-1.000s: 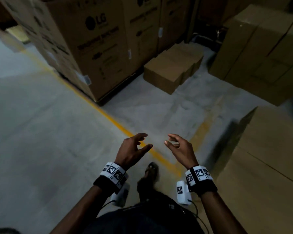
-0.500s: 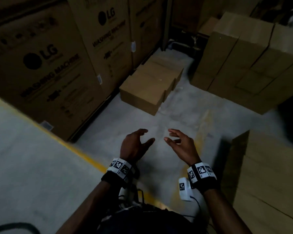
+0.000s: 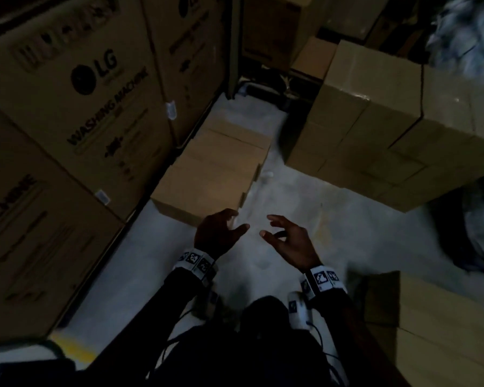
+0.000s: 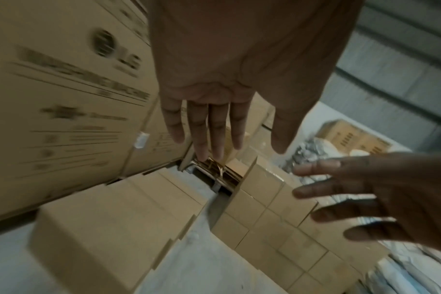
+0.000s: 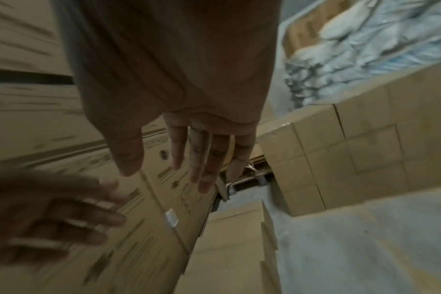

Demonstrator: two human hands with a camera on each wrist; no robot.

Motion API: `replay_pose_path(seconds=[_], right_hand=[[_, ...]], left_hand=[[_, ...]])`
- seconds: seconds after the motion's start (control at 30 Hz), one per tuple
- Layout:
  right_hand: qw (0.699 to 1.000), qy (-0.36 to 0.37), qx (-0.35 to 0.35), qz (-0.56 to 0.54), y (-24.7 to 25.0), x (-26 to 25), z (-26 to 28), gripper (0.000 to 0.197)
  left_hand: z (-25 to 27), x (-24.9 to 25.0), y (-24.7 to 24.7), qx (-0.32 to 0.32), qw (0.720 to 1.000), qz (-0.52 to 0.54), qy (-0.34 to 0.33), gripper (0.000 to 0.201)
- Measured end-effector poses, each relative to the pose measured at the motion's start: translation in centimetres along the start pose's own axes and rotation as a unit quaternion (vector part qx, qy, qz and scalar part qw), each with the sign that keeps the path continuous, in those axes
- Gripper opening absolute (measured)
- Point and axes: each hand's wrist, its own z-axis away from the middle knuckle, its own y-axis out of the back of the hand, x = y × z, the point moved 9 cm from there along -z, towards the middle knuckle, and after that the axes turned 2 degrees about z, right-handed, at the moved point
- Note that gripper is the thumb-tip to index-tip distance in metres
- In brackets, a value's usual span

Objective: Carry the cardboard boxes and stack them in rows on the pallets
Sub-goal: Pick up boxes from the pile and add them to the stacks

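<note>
Two hands — left hand (image 3: 217, 233), right hand (image 3: 289, 241) (empty grip) — near three floor boxes (image 3: 207, 188).

warehouse, stacked washing machine cartons (image 3: 90, 113) (lg-branded), plain cardboard boxes (image 3: 207, 185), concrete floor (image 3: 305, 196)

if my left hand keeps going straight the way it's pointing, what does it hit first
Most likely the nearest small cardboard box on the floor, just ahead of the left hand. Nothing shows between them, though depth is hard to judge.
</note>
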Motion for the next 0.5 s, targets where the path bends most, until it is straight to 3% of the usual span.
replay_pose_path(seconds=[0.13,0.37,0.5], right_hand=[[0.999,-0.021,-0.013,-0.021,2.0,-0.2,-8.3,0.049],[0.994,-0.015,-0.109,-0.017,2.7,0.7,-25.7,0.043],[0.974,0.007,-0.216,0.064,1.2,1.8,-34.3,0.048]], left_hand=[[-7.9,0.1,0.7,-0.004,1.0,0.006,0.029,0.085],[-18.4,-1.0,-0.4,0.01,0.993,0.005,0.121,0.07],[-21.9,-1.0,-2.2,-0.001,0.982,-0.005,0.188,0.07]])
